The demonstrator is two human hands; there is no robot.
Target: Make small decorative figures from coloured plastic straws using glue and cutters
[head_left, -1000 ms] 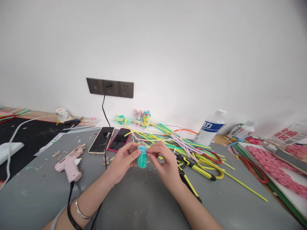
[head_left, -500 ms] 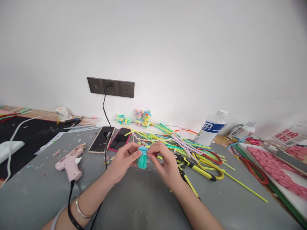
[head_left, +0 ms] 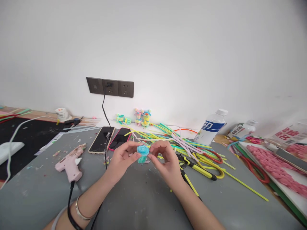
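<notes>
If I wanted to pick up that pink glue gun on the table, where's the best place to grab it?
Probably by the handle of the pink glue gun. It lies flat on the grey table, handle toward the near edge with its black cord trailing, so come from above and keep off the nozzle.

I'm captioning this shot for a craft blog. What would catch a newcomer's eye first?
At centre, the left hand and right hand pinch a small blue spiral-topped craft piece above the grey table. Behind them sprawls a bright heap of pipe cleaners, and a pink glue gun lies to the left.
</notes>
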